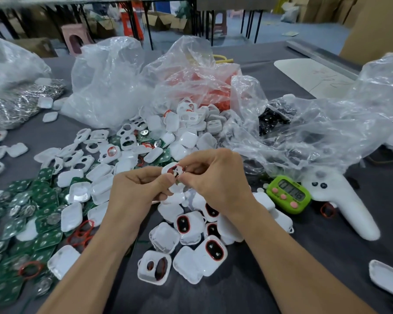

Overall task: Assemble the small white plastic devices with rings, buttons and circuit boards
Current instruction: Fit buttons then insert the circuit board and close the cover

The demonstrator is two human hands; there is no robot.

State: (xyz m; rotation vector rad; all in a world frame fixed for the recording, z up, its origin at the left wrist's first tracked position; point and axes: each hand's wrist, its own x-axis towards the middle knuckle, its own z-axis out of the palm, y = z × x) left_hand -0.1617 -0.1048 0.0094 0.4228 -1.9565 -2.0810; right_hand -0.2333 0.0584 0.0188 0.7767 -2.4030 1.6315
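The grey table (247, 291) fills the view, its far edge meeting a floor of stools and cartons. Bare cloth lies open only along the near edge, between and beside the 2 forearms. Crumpled clear plastic bags (327, 132) crowd the back and right, the largest spilling forward to just above the right hand. A heap of white shells (186, 130) runs from the bags toward the middle. Green circuit boards (43, 223) cover the left side out to the frame edge, with loose red rings among them. Finished devices (191, 225) with red-rimmed black buttons lie in a cluster directly under the hands. A white controller (345, 205) lies at the right, touching a green timer (288, 194). A white tray (386, 282) is cut off by the lower right edge. The left hand (134, 189) and the right hand (216, 180) meet above the cluster, both with fingers curled, pinching 1 white shell (171, 169) between them. The shell carries a red ring (169, 169) around its opening; what the right fingertips press into it is too small to tell.
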